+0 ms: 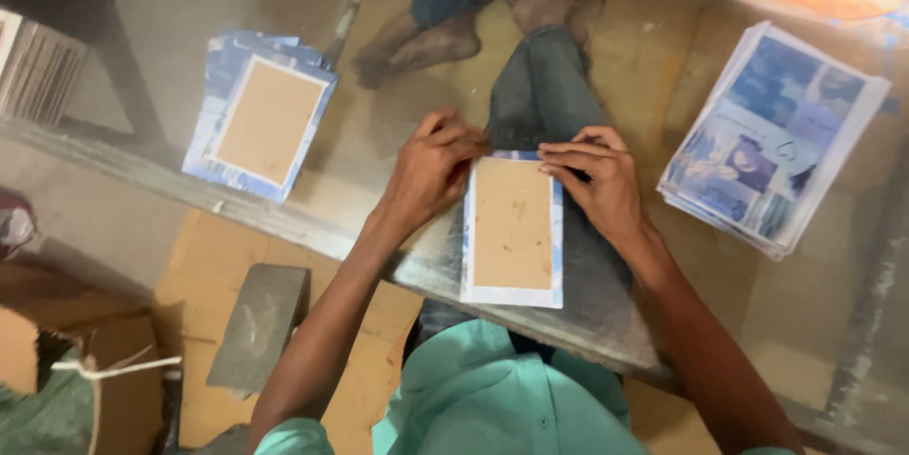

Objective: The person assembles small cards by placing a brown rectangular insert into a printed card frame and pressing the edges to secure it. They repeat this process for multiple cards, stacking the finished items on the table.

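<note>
At the near edge of the glass surface [142,57] lies a brown board on a blue printed sheet [512,228]. The left hand [428,171] and right hand [597,176] press bent fingers on its far edge, gripping nothing. Folding that margin well probably needs even, tight pressure; finished covers [260,124] and printed sheets [772,138] lie farther off.

Your left hand [431,171] covers top-left corner of board-backed sheet [512,232]; your right hand [595,180] covers top-right corner. Fold state under your fingers: can't tell. Printed side of sheet faces down, unseen. Stack of grey boards [33,67] cut by left edge. Cardboard box [85,370] cut by left and bottom edges. Prints on stack of blue sheets [772,138] too blurred to make out. Glass worktop [151,133] glare washes out top-right corner.
</note>
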